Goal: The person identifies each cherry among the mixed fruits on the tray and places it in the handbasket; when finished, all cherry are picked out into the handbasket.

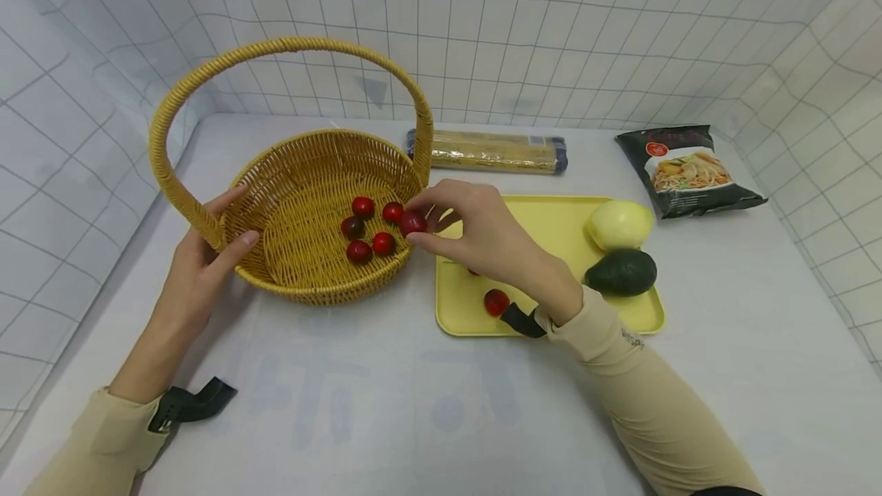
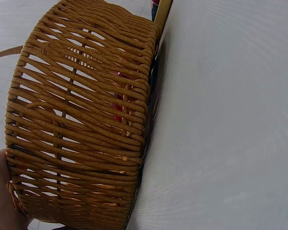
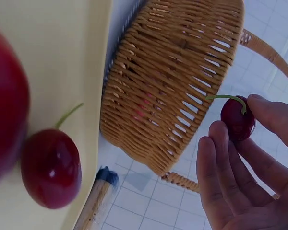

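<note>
A yellow woven basket point(image 1: 296, 243) with a tall handle stands at the left, with several dark red cherries point(image 1: 359, 252) lying inside on its right half. My left hand point(image 1: 193, 274) grips its left rim, thumb inside. In the left wrist view, only part of that hand shows beside the wicker wall point(image 2: 81, 115). Over the basket's right rim, my right hand point(image 1: 475, 224) pinches a cherry point(image 3: 237, 120) by thumb and fingertips, its green stem pointing toward the basket. More cherries point(image 1: 496, 302) lie on the yellow tray point(image 1: 551, 224) beneath the right arm, partly hidden by it.
A pale yellow fruit point(image 1: 620, 225) and an avocado point(image 1: 622, 272) sit on the tray's right side. Behind the tray lies a long clear-wrapped packet point(image 1: 492, 153) with dark ends. A black noodle bag point(image 1: 692, 172) rests at the back right. White gridded walls enclose the table.
</note>
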Tool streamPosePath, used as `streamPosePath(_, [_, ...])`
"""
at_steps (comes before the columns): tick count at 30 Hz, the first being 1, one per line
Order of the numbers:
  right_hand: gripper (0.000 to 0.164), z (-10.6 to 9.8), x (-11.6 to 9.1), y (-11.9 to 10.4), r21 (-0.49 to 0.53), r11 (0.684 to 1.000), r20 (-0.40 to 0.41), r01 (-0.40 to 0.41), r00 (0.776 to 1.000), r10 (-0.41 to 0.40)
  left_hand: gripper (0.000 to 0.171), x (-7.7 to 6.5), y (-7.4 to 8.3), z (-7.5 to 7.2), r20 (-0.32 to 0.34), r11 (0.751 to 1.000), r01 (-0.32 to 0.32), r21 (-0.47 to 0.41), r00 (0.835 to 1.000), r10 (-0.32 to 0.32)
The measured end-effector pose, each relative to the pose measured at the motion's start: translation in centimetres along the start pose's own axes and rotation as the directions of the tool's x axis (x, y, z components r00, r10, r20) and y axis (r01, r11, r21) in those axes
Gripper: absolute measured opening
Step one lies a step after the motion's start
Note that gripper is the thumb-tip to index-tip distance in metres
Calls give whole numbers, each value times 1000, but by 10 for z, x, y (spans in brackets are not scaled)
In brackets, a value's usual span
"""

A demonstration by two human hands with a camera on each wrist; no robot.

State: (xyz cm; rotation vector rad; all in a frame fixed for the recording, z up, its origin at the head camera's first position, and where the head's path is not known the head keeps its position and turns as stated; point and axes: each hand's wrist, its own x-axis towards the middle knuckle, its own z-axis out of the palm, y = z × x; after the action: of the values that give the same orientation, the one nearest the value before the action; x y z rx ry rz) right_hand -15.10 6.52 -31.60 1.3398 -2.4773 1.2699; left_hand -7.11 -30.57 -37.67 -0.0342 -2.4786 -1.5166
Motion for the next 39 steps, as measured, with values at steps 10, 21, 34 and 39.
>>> streamPosePath(10, [35, 15, 1, -9, -13, 999, 46, 39, 998, -38, 63, 0, 0, 0, 1, 1000, 0, -2, 1000, 0])
streamPosePath(21, [28, 3, 1, -12, 52, 998, 30, 21, 999, -22, 63, 0, -1, -1, 4, 1000, 5, 15, 1000, -5])
streamPosePath(34, [20, -31, -1, 10, -20, 996, 38, -89, 995, 90, 63, 0, 1, -1, 6, 1000, 21, 20, 1000, -21])
streamPosePath(39, [20, -41, -3, 23, -17, 989, 59, -150, 987, 151, 63, -1, 0, -1, 7, 1000, 13, 28, 1000, -13])
